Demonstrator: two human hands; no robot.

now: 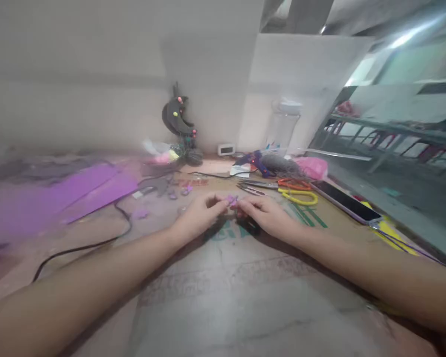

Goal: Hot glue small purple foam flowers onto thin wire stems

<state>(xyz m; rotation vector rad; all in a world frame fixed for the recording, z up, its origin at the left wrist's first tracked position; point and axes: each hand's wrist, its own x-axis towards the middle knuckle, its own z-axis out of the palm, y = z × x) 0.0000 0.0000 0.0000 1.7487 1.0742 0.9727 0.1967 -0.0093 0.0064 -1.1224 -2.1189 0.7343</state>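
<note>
A small purple piece [231, 200], too blurred to name more exactly, is pinched between my two hands above the middle of the work surface. My left hand [199, 213] grips its left side between thumb and fingertips. From the other side, my right hand [268, 214] has its fingers closed on the same piece. Left of my hands lie more small purple pieces [187, 190], one looking star- or flower-shaped. Beyond the right hand rest orange-handled scissors [292, 184], yellow-handled scissors [301, 197] and small metal snips [251, 190].
Purple sheets [100, 191] cover the left side, with a black cable [85, 246] in front. A phone [345, 202] lies at right. Along the wall stand a dark crescent-shaped ornament [178, 119], a small white digital device [226, 149] and a clear bottle [282, 129]; grey yarn [280, 163] is nearby.
</note>
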